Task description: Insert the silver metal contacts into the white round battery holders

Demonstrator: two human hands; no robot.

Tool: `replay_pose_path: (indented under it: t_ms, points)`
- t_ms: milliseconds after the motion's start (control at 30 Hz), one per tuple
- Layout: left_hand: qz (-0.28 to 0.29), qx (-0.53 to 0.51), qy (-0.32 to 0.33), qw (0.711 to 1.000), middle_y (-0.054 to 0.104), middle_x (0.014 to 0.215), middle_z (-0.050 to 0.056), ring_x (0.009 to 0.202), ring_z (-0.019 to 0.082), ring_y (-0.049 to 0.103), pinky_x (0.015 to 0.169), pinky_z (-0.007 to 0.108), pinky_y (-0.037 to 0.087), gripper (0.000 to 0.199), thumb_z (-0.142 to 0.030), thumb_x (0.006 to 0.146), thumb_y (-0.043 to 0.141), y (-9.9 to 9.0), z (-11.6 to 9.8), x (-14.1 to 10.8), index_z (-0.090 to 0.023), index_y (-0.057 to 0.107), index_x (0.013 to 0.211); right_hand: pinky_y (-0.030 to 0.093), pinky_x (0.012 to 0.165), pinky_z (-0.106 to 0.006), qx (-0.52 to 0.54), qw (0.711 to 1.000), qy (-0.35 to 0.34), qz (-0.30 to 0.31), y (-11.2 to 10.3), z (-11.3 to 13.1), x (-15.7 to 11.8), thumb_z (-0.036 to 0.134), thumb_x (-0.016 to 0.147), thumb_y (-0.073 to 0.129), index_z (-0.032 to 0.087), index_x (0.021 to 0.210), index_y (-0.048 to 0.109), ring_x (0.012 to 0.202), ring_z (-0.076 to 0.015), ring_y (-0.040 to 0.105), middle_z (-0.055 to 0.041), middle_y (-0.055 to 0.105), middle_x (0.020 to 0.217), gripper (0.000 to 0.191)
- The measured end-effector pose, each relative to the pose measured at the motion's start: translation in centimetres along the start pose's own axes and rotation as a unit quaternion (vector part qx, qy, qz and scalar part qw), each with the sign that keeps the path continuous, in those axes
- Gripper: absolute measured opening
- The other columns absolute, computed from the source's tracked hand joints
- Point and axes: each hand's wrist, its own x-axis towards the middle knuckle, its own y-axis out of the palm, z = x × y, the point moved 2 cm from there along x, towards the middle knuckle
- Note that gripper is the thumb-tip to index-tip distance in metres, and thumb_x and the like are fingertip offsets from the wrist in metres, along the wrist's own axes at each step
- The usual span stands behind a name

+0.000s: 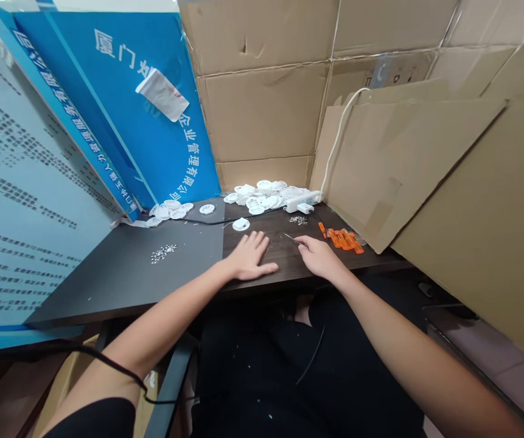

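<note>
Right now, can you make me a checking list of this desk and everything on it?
Surface: dark desk, grey on the left, wood grain on the right.
Job's things: thin metal pin at the right hand's fingertips; single white disc just beyond the left hand.
Clutter: pile of white discs; small shiny bits; orange pieces.
Hands: left hand flat, palm down; right hand pinching the pin.
Cables: black cable across the back; white power strip with its cord running up.
Surroundings: cardboard walls; blue printed boards.
</note>
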Motion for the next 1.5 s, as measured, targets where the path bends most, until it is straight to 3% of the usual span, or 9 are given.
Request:
replay_pose_path:
  t_ms: [200,333,433,500,700,1033,1233,1367,1500]
  points:
    - [0.013,-0.053,0.249,0.967,-0.002,0.170,0.020,0.160,0.040,-0.003,0.131,0.059,0.004,0.104,-0.079,0.092,0.048,2.4,-8.5,-2.7,-0.009,0.026,0.166,0.041,0.117,-0.035,-0.013,0.999,-0.014,0.028,0.0,-0.1,1.1,0.016,0.105,0.040,0.012,0.145,0.058,0.135,-0.0229,0.055,-0.0105,0.059,0.144,0.044]
    - [0.026,-0.179,0.342,0.922,0.054,0.152,0.014,0.151,0.028,0.042,0.132,0.045,0.022,0.064,-0.058,0.101,0.053,2.2,-8.4,-6.0,-0.013,0.059,0.146,0.045,0.112,-0.027,-0.038,0.997,-0.046,0.056,-0.7,-0.4,0.6,0.021,0.109,0.037,0.016,0.138,0.063,0.130,-0.0166,0.059,-0.0066,0.062,0.140,0.040]
    - [-0.129,-0.218,0.218,0.942,0.078,0.100,0.005,0.095,0.015,0.073,0.097,0.026,0.053,0.037,-0.041,0.102,0.048,0.7,-4.0,-6.8,-0.020,0.077,0.111,0.045,0.110,-0.027,-0.078,0.990,-0.090,0.072,-0.9,0.0,0.4,0.024,0.109,0.038,0.018,0.129,0.068,0.126,-0.0168,0.061,-0.0059,0.066,0.133,0.037]
    - [-0.227,-0.190,0.025,0.955,0.068,0.067,0.002,0.059,0.012,0.059,0.068,0.025,0.050,0.037,-0.040,0.098,0.048,-0.7,0.5,-6.8,-0.019,0.077,0.104,0.047,0.107,-0.032,-0.116,0.984,-0.113,0.075,-0.7,0.5,0.6,0.025,0.108,0.041,0.018,0.118,0.072,0.119,-0.0211,0.064,-0.0075,0.068,0.125,0.033]
    - [-0.289,-0.147,-0.144,0.935,0.067,0.095,0.012,0.097,0.025,0.062,0.094,0.037,0.048,0.036,-0.041,0.087,0.057,-4.1,9.7,-2.5,-0.012,0.070,0.104,0.049,0.093,-0.042,-0.228,0.958,-0.171,0.034,0.5,2.5,2.7,0.024,0.101,0.051,0.012,0.113,0.067,0.113,-0.0340,0.062,-0.0183,0.066,0.116,0.024]
    - [-0.242,-0.272,-0.165,0.917,0.068,0.094,0.016,0.094,0.028,0.063,0.089,0.039,0.050,0.038,-0.046,0.084,0.055,-2.4,10.1,3.9,-0.011,0.070,0.091,0.052,0.096,-0.039,-0.187,0.957,-0.223,0.009,1.8,3.8,7.2,0.037,0.101,0.057,0.014,0.132,0.062,0.114,-0.0278,0.063,-0.0151,0.063,0.124,0.039]
    - [-0.195,-0.383,-0.094,0.898,0.072,0.104,0.021,0.082,0.021,0.066,0.071,0.035,0.056,0.051,-0.034,0.093,0.029,-2.7,7.1,3.2,-0.006,0.067,0.111,0.044,0.116,-0.039,-0.037,0.944,-0.328,-0.022,2.5,5.7,9.5,0.055,0.081,0.082,0.013,0.168,0.012,0.141,-0.0281,0.046,-0.0205,0.037,0.157,0.119]
    - [-0.187,-0.340,-0.074,0.919,0.072,0.100,0.016,0.084,0.020,0.067,0.074,0.032,0.055,0.050,-0.042,0.094,0.035,-2.9,6.4,1.1,-0.011,0.072,0.106,0.036,0.122,-0.036,0.020,0.926,-0.378,-0.020,3.7,7.0,10.8,0.047,0.088,0.078,0.012,0.157,0.039,0.142,-0.0236,0.045,-0.0170,0.047,0.150,0.086]
    - [-0.254,-0.200,-0.140,0.936,0.071,0.113,0.012,0.096,0.023,0.063,0.096,0.038,0.051,0.047,-0.050,0.087,0.052,-4.6,10.7,-5.0,-0.017,0.074,0.113,0.042,0.113,-0.041,-0.033,0.927,-0.372,0.008,4.3,6.5,10.2,0.055,0.087,0.078,0.013,0.152,0.045,0.131,-0.0273,0.052,-0.0163,0.053,0.143,0.083]
